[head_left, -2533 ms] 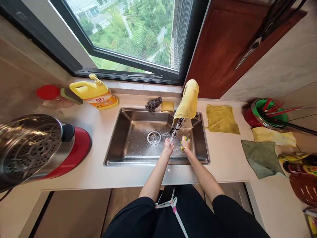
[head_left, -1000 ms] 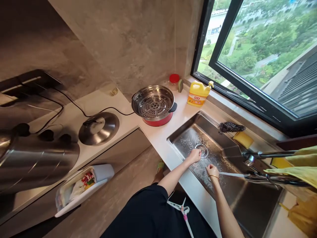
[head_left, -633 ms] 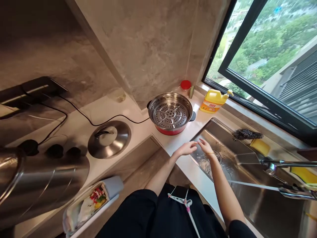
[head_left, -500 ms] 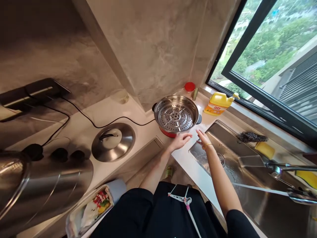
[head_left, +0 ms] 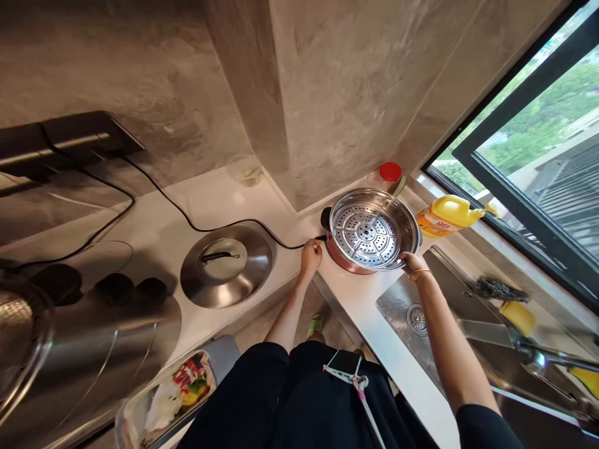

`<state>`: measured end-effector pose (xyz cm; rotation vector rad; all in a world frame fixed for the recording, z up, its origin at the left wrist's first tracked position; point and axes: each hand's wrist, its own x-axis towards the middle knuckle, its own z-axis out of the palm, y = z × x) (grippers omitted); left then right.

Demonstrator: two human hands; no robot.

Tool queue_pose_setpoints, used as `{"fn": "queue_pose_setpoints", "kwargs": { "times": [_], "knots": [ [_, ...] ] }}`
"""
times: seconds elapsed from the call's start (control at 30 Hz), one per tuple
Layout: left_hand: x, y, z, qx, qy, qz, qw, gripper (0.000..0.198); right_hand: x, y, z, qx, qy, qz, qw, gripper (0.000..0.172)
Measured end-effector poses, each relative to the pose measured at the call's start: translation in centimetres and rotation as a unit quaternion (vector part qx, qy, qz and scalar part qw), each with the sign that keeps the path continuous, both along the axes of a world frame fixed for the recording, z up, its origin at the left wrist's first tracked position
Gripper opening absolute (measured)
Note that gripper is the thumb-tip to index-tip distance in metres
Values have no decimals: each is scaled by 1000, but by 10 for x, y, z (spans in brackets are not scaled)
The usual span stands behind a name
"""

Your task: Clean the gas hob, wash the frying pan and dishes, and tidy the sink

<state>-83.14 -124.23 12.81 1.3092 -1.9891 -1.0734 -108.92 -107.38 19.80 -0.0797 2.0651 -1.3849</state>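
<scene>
A round metal steamer tray point(head_left: 367, 232) with a perforated bottom sits tilted on a red electric pot point(head_left: 349, 264) in the counter corner. My right hand point(head_left: 412, 264) grips the steamer's near right rim, thumb over the edge. To the pot's left, my left hand point(head_left: 311, 257) has its fingers closed beside the black power cord point(head_left: 262, 228) where it meets the pot; what they hold is too small to make out. A steel lid point(head_left: 226, 266) with a black handle lies on the counter left of my left hand.
Right of the pot are a yellow detergent bottle point(head_left: 450, 215) and a sink point(head_left: 397, 305) with a faucet. Behind it stands a red-lidded jar point(head_left: 390, 172). A stove and a food waste bin point(head_left: 182, 386) are at left.
My right hand has taken hold of the steamer rim, and the steamer now tilts. My left hand has moved left to the cord by the pot and closed. The view has shifted.
</scene>
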Motion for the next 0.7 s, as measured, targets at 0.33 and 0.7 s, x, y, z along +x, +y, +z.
{"fn": "queue_pose_setpoints", "kwargs": {
  "times": [0.33,0.7],
  "knots": [
    [-21,-48,-26,-94,-313,-222,919,33,65,-36,44,233,480,149,833,69],
    [-6,-70,-35,-93,-283,-315,901,28,158,-133,28,372,393,409,735,57]
  ]
}}
